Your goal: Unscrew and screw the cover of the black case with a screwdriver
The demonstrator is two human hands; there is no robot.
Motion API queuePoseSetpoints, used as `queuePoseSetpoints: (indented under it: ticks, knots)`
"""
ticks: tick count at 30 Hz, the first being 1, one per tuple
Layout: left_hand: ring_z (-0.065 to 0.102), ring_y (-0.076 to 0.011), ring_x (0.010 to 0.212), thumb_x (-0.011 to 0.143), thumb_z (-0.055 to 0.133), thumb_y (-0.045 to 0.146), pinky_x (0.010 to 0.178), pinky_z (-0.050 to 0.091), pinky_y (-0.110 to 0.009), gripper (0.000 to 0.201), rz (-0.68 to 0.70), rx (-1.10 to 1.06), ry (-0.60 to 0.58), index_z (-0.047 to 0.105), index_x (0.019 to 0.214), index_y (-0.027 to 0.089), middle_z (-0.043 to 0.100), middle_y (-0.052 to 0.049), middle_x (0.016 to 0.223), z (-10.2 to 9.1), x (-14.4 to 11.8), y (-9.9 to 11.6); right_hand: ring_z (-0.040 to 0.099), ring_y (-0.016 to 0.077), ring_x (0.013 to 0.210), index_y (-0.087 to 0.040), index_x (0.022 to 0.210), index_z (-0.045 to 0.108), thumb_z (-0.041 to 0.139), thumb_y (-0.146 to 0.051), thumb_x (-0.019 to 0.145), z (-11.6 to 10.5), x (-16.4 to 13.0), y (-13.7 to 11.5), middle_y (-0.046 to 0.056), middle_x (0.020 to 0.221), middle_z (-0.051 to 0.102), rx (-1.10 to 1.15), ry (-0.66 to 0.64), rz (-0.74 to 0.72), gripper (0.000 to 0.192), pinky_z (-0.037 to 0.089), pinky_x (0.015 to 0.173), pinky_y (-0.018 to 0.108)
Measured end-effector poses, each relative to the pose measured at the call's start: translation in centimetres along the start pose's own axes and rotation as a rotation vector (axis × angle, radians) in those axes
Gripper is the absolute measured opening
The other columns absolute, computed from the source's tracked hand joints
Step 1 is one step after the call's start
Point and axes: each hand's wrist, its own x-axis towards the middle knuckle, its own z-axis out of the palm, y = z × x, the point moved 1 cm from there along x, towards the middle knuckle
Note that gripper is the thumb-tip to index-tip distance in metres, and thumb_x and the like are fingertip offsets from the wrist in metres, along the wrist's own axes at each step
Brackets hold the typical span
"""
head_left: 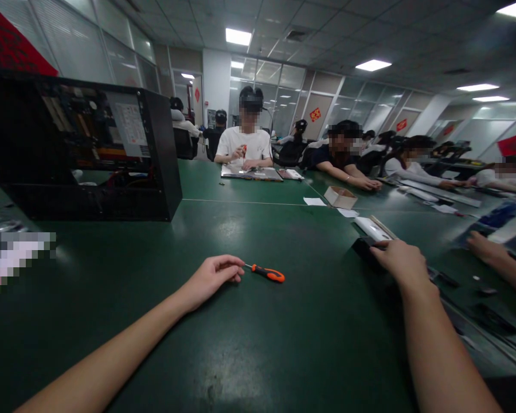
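A screwdriver (269, 273) with an orange and black handle lies on the green table, its handle pointing right. My left hand (215, 279) rests on the tabletop with its fingers curled together, and the metal shaft runs to its fingertips. Off to the right, my right hand (402, 261) has its fingers closed over a black box-like part (367, 252). That part's far side and exact kind are hard to make out. A long white piece (373, 229) lies just beyond it.
An open black computer case (159, 155) stands at the left. Beyond the hands are a small cardboard box (341, 197) and white papers (314, 202). A person opposite works over a flat panel (251, 172). Another person's hand (488, 248) reaches in at right, near dark loose parts.
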Motion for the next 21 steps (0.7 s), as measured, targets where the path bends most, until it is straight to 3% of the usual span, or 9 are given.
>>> queuePoseSetpoints:
  ticks: [6,16,21]
  knots:
    - [0.067,-0.0176,0.084,0.086,0.068,0.029,0.082,0.051,-0.030,0.026,0.008,0.017,-0.010,0.073,0.104,0.013,0.074,-0.007,0.094,0.0,0.1,-0.1,0.066,0.0354,0.108,-0.023,0.125,0.072,0.049,-0.038,0.094,0.0,0.0,0.1,0.022,0.117,0.068,-0.036,-0.042,-0.009,0.041,0.048,0.080,0.039]
    - [0.067,-0.0176,0.083,0.086,0.068,0.030,0.082,0.052,-0.031,0.025,0.029,0.023,-0.039,0.074,0.103,0.013,0.073,-0.007,0.093,-0.1,0.3,-0.7,0.068,0.0338,0.110,-0.015,0.137,0.063,0.043,-0.027,0.097,1.5,1.6,0.3,0.026,0.121,0.067,-0.116,-0.094,-0.080,0.047,0.050,0.088,0.038]
    - [0.067,-0.0179,0.083,0.086,0.068,0.029,0.083,0.051,-0.032,0.024,0.046,0.044,-0.053,0.074,0.103,0.013,0.073,-0.008,0.094,-0.2,0.3,-1.0,0.066,0.0336,0.117,-0.020,0.144,0.057,0.042,-0.029,0.097,2.1,2.6,1.2,0.022,0.134,0.062,-0.133,-0.131,-0.097,0.050,0.052,0.092,0.040]
